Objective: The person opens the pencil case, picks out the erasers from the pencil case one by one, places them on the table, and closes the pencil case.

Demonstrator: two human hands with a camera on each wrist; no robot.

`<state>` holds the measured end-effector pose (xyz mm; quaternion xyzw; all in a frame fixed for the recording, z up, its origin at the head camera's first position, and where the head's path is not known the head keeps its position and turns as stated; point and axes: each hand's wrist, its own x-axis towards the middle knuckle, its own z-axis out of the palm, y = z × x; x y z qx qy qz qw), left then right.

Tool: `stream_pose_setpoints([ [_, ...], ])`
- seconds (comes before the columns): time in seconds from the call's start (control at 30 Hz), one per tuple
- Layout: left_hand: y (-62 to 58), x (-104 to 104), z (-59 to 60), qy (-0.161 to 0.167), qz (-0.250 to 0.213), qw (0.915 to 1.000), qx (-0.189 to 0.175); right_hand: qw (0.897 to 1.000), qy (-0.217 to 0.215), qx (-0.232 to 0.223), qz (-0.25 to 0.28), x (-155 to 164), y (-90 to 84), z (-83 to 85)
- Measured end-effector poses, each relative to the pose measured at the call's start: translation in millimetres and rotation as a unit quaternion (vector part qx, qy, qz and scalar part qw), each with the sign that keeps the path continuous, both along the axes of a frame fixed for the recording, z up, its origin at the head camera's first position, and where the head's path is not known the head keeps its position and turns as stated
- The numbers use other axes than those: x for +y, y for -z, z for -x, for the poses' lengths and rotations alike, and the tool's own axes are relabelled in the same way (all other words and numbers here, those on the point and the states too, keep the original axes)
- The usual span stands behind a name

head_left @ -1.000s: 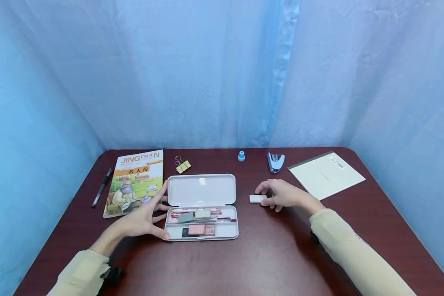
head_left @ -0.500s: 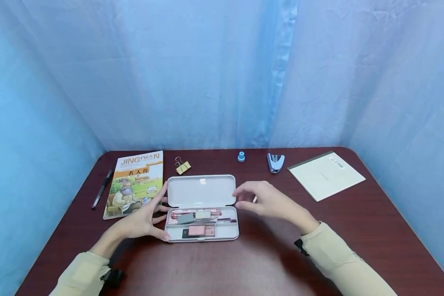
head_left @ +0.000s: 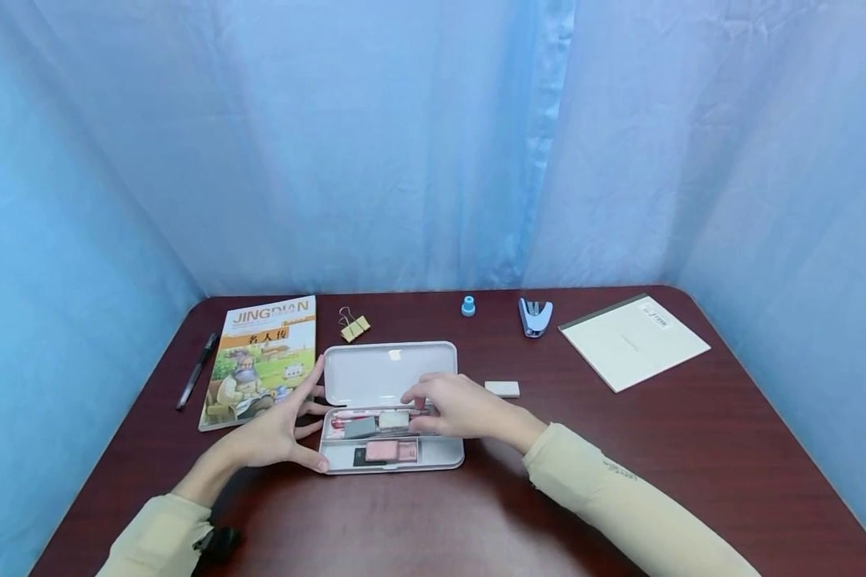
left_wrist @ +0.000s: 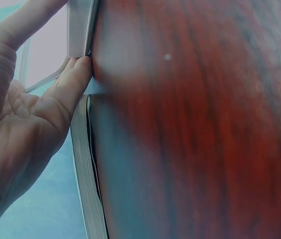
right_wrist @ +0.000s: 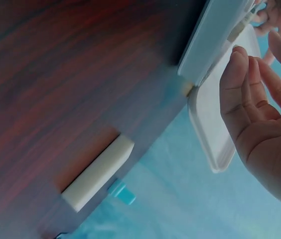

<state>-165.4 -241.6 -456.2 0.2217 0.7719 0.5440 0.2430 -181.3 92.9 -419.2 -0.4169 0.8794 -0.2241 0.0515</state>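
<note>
The pale eraser point(head_left: 392, 421) lay in the rear compartment of the pencil case point(head_left: 443, 457), below the centre of the head view, beside a grey block point(head_left: 361, 428). The right hand point(head_left: 453, 405) reached over its right end, fingers parted and grasping nothing; whether the thumb touched the eraser could not be told. The left hand point(head_left: 270, 437), fingers spread, touched the case's left side without clasping it. The step in hand was judged to be a reach for the eraser; the next move seemed to call for a thumb-and-forefinger pinch, with the case kept steady. A white block point(head_left: 502, 389) lay on the bench point(head_left: 375, 529), right of centre. The book point(head_left: 260, 361) at left read "JINGDIAN" above "名人传". On the notebook point(head_left: 631, 344) at right, the cover word and barcode label were illegible.
</note>
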Motion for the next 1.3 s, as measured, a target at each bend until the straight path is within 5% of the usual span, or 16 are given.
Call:
stream_pose_setpoints([
  [1.3, -1.8, 0.7, -1.0, 0.002, -0.004, 1.0, 0.001, 0.997, 0.042, 0.014, -0.06, -16.7, 9.5, 1.5],
])
